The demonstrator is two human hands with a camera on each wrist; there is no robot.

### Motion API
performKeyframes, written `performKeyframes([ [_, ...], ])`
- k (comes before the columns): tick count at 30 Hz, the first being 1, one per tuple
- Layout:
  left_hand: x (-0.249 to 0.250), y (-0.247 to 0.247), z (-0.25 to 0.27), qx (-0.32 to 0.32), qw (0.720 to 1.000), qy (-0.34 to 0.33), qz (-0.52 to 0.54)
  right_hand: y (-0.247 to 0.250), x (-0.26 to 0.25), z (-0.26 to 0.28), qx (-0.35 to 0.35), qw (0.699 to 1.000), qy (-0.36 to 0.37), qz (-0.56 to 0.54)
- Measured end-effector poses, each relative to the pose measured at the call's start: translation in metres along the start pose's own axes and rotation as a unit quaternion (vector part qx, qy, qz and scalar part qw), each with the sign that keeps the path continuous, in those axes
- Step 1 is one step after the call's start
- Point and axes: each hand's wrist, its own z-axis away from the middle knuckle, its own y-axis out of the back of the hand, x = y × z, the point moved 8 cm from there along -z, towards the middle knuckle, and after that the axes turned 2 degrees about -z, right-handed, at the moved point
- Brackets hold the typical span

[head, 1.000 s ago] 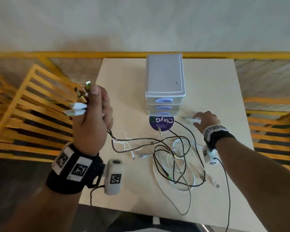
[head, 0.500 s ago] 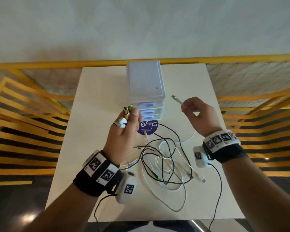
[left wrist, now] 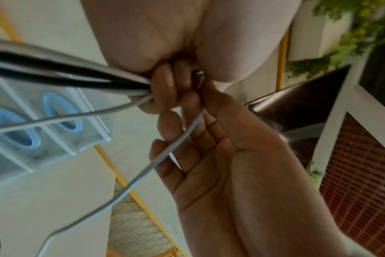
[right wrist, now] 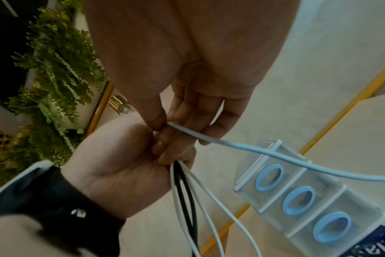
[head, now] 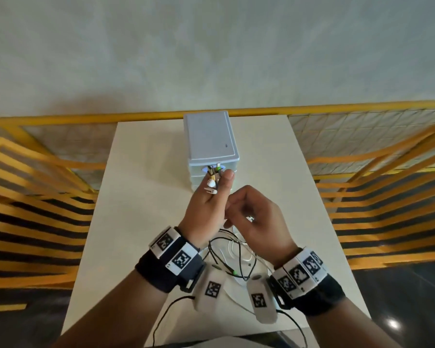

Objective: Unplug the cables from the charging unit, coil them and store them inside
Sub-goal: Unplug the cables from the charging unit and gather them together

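My left hand (head: 207,204) is raised in front of the drawer unit (head: 209,136) and grips a bundle of black and white cables (right wrist: 184,189). Their plug ends (head: 212,175) stick up above its fingers. My right hand (head: 246,214) is pressed against it and pinches one white cable (right wrist: 209,138) between thumb and fingers at the left fist. That cable (left wrist: 165,151) trails down across the right fingers. Loose cable loops (head: 236,257) lie on the table (head: 141,187) beneath both wrists. A corner of the dark charging unit (right wrist: 382,245) shows below the lowest drawer.
The grey-white drawer unit has three shut drawers with blue ring handles (right wrist: 298,200). Yellow slatted benches (head: 35,194) (head: 387,197) flank the table, and a yellow rail (head: 337,110) runs behind it. Green plants (right wrist: 55,69) hang off to the side.
My right hand lifted a white cable end off the table and brought it to the left hand. The left hand moved right with its bundle to the front of the drawers.
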Motion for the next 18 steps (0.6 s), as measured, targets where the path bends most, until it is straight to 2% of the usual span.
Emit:
performKeyframes([
  [5,0.003,0.007,-0.001,0.005,0.999,-0.037,-0.024,-0.01,0.009,0.002,-0.026,1.0,0.0,0.014],
  [9,0.004,0.021,-0.005,0.065,0.997,-0.031,-0.013,-0.016,0.018,0.0,-0.037,0.999,0.0,0.003],
  [12,0.006,0.027,-0.008,0.085,0.991,-0.002,0.103,-0.024,0.032,0.001,-0.061,0.998,-0.002,0.025],
  [15,0.009,0.04,-0.014,0.107,0.967,0.028,0.229,-0.023,0.045,0.006,-0.086,0.994,0.004,0.059],
  [18,0.015,0.065,-0.022,0.151,0.946,0.039,0.284,-0.015,0.055,0.009,-0.095,0.989,0.004,0.109],
])
